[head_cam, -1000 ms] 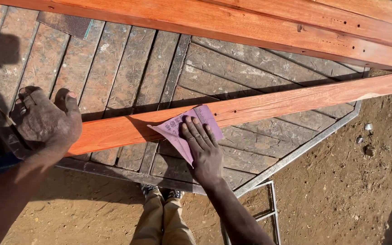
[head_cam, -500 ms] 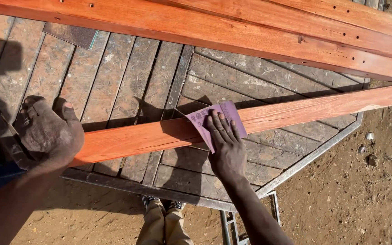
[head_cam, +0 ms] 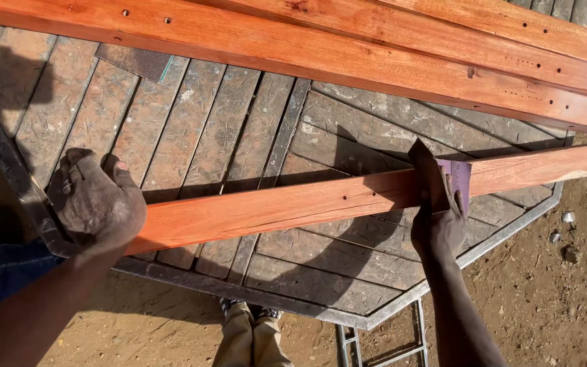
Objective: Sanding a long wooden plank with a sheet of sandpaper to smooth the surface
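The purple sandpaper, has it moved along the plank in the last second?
Yes. The right hand has slid the purple sandpaper rightward along the reddish plank, farther from the left hand gripping the plank's near end.

A big table [head_cam: 239,136] fills most of the frame. Its top is made of old grey-brown boards set in slanted rows, with a dark metal edge around it. Long reddish planks [head_cam: 388,41] lie across the top of the frame. A dark flat sheet [head_cam: 134,61] rests at the upper left. Below and at the right is brown dirt ground [head_cam: 545,285] with small stones [head_cam: 568,217]. Metal legs [head_cam: 382,343] show at the bottom. Bright sun makes strong shadows.
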